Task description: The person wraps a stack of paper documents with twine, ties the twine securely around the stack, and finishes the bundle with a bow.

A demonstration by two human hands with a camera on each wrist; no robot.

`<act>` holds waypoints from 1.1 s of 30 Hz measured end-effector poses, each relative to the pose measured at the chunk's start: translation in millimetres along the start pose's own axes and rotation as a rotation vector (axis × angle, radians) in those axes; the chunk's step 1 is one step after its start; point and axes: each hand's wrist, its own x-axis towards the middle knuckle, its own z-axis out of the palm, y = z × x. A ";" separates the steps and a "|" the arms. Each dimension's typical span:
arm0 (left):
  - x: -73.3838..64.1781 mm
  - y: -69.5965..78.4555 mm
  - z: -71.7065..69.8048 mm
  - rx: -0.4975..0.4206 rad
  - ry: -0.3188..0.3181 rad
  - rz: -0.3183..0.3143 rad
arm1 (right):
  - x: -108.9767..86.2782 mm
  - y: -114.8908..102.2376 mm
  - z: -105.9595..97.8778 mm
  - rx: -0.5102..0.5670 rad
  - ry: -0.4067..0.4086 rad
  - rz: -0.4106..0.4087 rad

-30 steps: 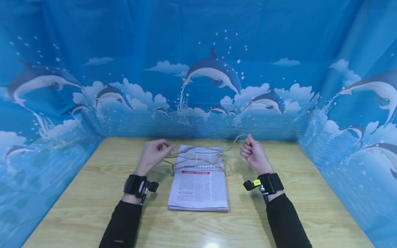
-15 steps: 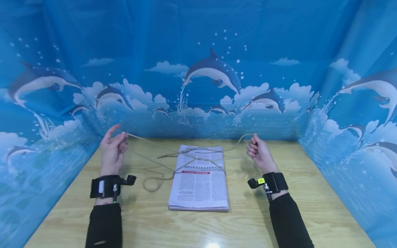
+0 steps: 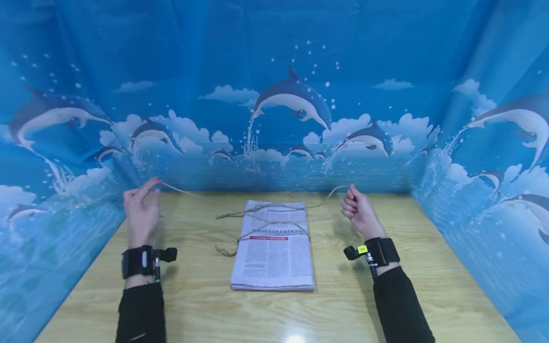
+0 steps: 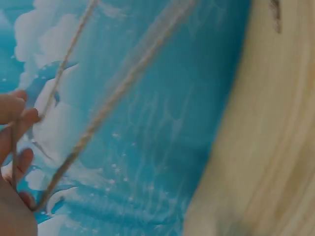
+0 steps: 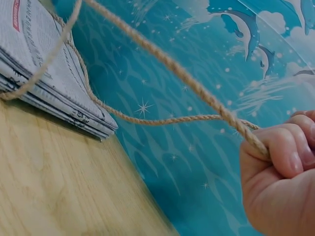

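A stack of folded newspapers (image 3: 272, 267) lies flat on the table, with strands of brown twine (image 5: 182, 71) running across its upper half. To the left of the stack, my left hand (image 3: 143, 209) is raised and pinches the twine between thumb and fingertips. In the left wrist view a blurred strand (image 4: 110, 105) of it slants up from that hand. On the other side, my right hand (image 3: 360, 212) grips the twine in curled fingers. Two strands lead from that fist back towards the newspapers in the right wrist view.
The wooden table (image 3: 206, 309) ends at a blue dolphin-print curtain (image 3: 274, 162), which closes in the back and both sides. Short lengths of twine (image 3: 225, 251) lie on the tabletop just left of the stack.
My left hand has moved from beside the stack out to the left, drawing twine along. The loop left of the newspapers has shrunk. My right hand has shifted slightly right, still gripping.
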 end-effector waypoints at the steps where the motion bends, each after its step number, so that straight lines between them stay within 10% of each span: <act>1: -1.2 -3.7 0.6 0.150 -0.035 0.025 | -0.7 -0.4 0.7 -0.008 0.003 -0.001; 9: -5.7 -15.9 14.1 0.566 -0.581 -0.069 | 3.1 2.0 0.1 -0.038 0.020 0.013; 22: -35.0 14.1 91.3 0.389 -0.988 0.054 | 4.1 6.6 2.9 -0.043 0.019 0.037; 25: -32.6 12.7 91.6 0.414 -0.933 0.094 | 3.9 5.7 1.9 -0.042 0.022 0.038; 33: -16.8 -3.8 44.3 0.581 -0.349 -0.059 | 3.4 3.0 -0.4 -0.048 0.020 0.045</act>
